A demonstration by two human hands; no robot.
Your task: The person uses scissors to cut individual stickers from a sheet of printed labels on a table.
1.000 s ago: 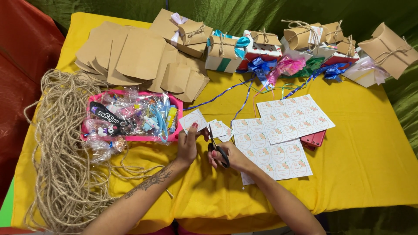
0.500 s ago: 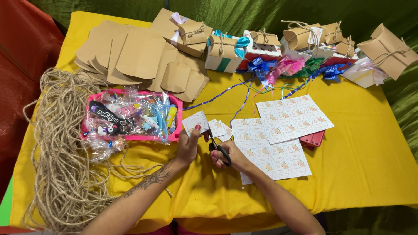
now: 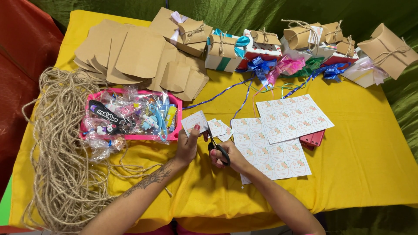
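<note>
Paper is what both hands work on: the left hand (image 3: pixel 188 146) pinches a small cut label (image 3: pixel 194 122) between thumb and fingers, at about nine o'clock from the scissors (image 3: pixel 219 148), which the right hand (image 3: pixel 230 159) grips, fingers closed through the black handles. The label looks thin, light and floppy, best held by an edge. Blades are partly hidden; whether they gape cannot be told. Printed sheets (image 3: pixel 278 139) lie at three o'clock.

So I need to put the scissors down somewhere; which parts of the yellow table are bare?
Bare yellow table right of the sticker sheets, and the front edge between both forearms. Crowded: twine left, pink tray, boxes behind.
</note>
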